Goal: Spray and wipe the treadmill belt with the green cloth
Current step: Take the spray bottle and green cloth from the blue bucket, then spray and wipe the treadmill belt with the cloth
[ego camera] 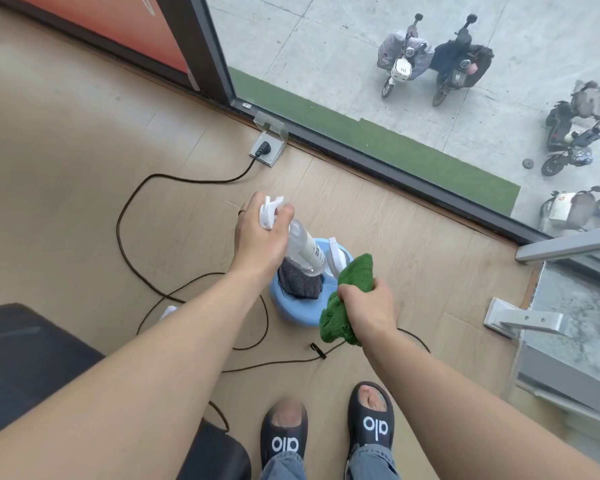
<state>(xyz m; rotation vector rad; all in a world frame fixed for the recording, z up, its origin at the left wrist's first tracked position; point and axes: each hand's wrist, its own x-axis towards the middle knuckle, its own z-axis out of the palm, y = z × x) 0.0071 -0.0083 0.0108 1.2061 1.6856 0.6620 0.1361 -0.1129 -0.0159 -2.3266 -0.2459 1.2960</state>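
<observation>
Pale wood flooring (84, 188) by the window carried a blue bucket (293, 306), above which the left hand (260, 237) gripped the spray bottle (300, 244) and the right hand (368, 306) clutched the green cloth (352, 282), so spraying and wiping seemingly both remained undone.

A blue bucket (297, 311) sits on the wooden floor (84, 168) with a grey rag (297, 280) inside it. A black cord (125, 237) loops across the floor to a plug socket (266, 148) by the window. Two black sandals (326, 434) are near. Scooters (430, 60) are parked outside, far away.
</observation>
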